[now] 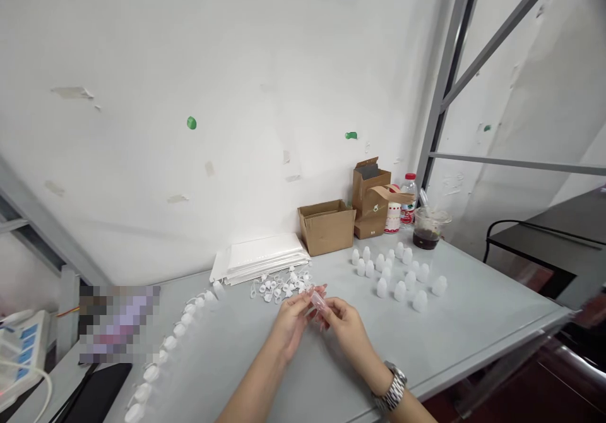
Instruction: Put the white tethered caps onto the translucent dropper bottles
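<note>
Over the middle of the grey table, my left hand (294,319) and my right hand (344,324) meet at their fingertips. Between them is a small translucent piece (318,300), pinched from both sides; the fingers cover part of it, so its exact kind is unclear. Just beyond my left hand lies a loose heap of small white caps with loops (277,287). To the right of my right hand stand several frosted, rounded little bottles (400,291). Along the left, a curved row of white pieces with thin loops (169,343) runs toward the near edge.
A stack of white sheets (265,256) lies against the wall beside an open cardboard box (330,230). Farther right are a brown paper bag (370,205), a red-capped bottle (408,199) and a plastic cup of dark liquid (427,237). A power strip (21,353) sits far left.
</note>
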`<state>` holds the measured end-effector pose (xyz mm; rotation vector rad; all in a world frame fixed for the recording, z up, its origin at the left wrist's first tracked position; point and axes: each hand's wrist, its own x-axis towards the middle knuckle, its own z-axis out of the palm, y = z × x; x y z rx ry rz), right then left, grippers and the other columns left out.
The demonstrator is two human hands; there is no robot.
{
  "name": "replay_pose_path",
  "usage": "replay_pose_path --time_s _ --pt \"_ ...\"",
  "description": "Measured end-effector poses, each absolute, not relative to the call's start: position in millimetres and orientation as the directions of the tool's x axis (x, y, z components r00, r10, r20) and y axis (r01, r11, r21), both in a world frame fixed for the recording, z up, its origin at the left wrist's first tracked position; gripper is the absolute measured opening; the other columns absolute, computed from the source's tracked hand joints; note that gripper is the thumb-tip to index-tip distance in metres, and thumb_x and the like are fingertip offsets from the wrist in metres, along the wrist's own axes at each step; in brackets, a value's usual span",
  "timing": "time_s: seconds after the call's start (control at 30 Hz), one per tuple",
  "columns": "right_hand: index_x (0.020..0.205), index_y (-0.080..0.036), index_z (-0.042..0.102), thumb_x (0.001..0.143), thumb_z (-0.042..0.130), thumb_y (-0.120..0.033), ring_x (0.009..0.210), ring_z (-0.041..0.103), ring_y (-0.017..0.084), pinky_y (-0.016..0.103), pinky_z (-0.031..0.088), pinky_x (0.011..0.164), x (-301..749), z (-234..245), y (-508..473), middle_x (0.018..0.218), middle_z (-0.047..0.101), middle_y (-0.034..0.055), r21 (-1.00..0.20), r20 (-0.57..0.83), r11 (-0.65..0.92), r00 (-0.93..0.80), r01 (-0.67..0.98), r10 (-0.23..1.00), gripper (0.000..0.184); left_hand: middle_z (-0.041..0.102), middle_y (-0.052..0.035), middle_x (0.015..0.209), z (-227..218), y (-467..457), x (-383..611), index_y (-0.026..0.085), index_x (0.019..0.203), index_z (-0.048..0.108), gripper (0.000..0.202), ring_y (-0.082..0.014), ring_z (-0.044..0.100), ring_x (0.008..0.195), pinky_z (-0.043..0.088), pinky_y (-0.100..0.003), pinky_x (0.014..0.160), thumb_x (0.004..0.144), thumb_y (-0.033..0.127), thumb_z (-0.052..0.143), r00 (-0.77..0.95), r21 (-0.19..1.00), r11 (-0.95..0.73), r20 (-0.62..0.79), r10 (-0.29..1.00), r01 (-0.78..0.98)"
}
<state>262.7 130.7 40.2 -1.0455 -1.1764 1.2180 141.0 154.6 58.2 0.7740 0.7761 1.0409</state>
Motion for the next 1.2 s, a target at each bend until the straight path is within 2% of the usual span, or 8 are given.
replay_pose_path --time_s 0.1,0.17,0.3,0.5,0.63,0.8,1.0,1.2 --pt "0.059 -0.015 0.058 0.064 0.066 -0.051 0.048 0.048 0.01 0.023 0.035 0.05 263.2 42.5 132.6 0.054 0.057 0.0 -0.94 0.018 -0.034 -0.149 -0.338 0.989 0.038 0.062 -0.0122 0.114 59.0 153.5 143.5 0.014 0.085 0.07 0.023 -0.0235 0.053 0.105 0.044 -0.029 0.078 0.068 0.029 0.067 0.338 0.814 0.343 -0.194 0.921 -0.468" --pt "0.059 -0.013 0.059 0.063 0.068 -0.05 0.048 0.048 0.009 0.022 0.034 0.049 263.7 44.3 132.5 0.054 0.058 0.0011 -0.885 -0.012 -0.112 -0.218 -0.452 0.976 0.039 0.062 -0.0115 0.113 60.3 153.0 143.9 0.015 0.086 0.07 0.022 -0.0212 0.057 0.097 0.045 -0.027 0.073 0.07 0.029 0.066 0.354 0.81 0.351 -0.192 0.915 -0.47" --pt "0.065 -0.011 0.061 0.067 0.066 -0.049 0.047 0.048 0.008 0.022 0.033 0.05 264.8 46.7 130.8 0.055 0.061 0.0043 -0.822 -0.018 -0.172 -0.276 -0.543 0.961 0.038 0.064 -0.0129 0.108 67.2 152.5 140.5 0.013 0.091 0.068 0.03 -0.0184 0.059 0.082 0.046 -0.027 0.068 0.074 0.036 0.061 0.384 0.824 0.34 -0.164 0.909 -0.453" --pt "0.069 -0.01 0.063 0.071 0.063 -0.047 0.046 0.05 0.009 0.022 0.033 0.049 265.8 49.4 128.9 0.055 0.063 0.006 -0.826 -0.023 -0.195 -0.314 -0.529 0.949 0.037 0.065 -0.0133 0.107 75.4 153.0 134.9 0.011 0.087 0.07 0.031 -0.0209 0.059 0.091 0.045 -0.03 0.079 0.072 0.037 0.062 0.359 0.862 0.289 -0.136 0.923 -0.417" --pt "0.067 -0.011 0.062 0.068 0.064 -0.05 0.045 0.048 0.009 0.023 0.033 0.049 265.3 50.6 128.6 0.054 0.063 0.0053 -0.844 -0.033 -0.181 -0.287 -0.505 0.957 0.039 0.065 -0.0135 0.107 71.3 154.2 135.8 0.012 0.089 0.07 0.031 -0.0234 0.056 0.1 0.042 -0.03 0.083 0.068 0.035 0.067 0.364 0.858 0.273 -0.11 0.925 -0.434" --pt "0.066 -0.013 0.061 0.065 0.063 -0.056 0.044 0.047 0.009 0.023 0.033 0.049 264.0 50.3 129.5 0.052 0.062 0.0028 -0.877 -0.048 -0.155 -0.237 -0.456 0.97 0.043 0.065 -0.012 0.108 68.5 155.2 136.0 0.013 0.088 0.07 0.025 -0.0205 0.058 0.093 0.043 -0.028 0.078 0.07 0.031 0.066 0.348 0.843 0.297 -0.142 0.927 -0.448" --pt "0.067 -0.012 0.061 0.067 0.059 -0.058 0.044 0.048 0.01 0.022 0.033 0.047 264.2 48.9 129.3 0.05 0.061 0.0028 -0.893 -0.038 -0.147 -0.254 -0.426 0.966 0.046 0.068 -0.0121 0.096 71.9 155.3 134.4 0.011 0.081 0.07 0.026 -0.0188 0.06 0.081 0.044 -0.029 0.075 0.072 0.034 0.063 0.357 0.869 0.282 -0.133 0.925 -0.407" --pt "0.065 -0.014 0.059 0.068 0.058 -0.058 0.044 0.047 0.01 0.023 0.034 0.049 264.2 46.4 130.5 0.052 0.061 0.0015 -0.93 -0.002 -0.066 -0.176 -0.361 0.984 0.043 0.065 -0.0128 0.107 67.7 155.7 136.2 0.013 0.086 0.069 0.025 -0.0234 0.054 0.106 0.04 -0.03 0.087 0.069 0.031 0.067 0.379 0.823 0.33 -0.153 0.913 -0.463"
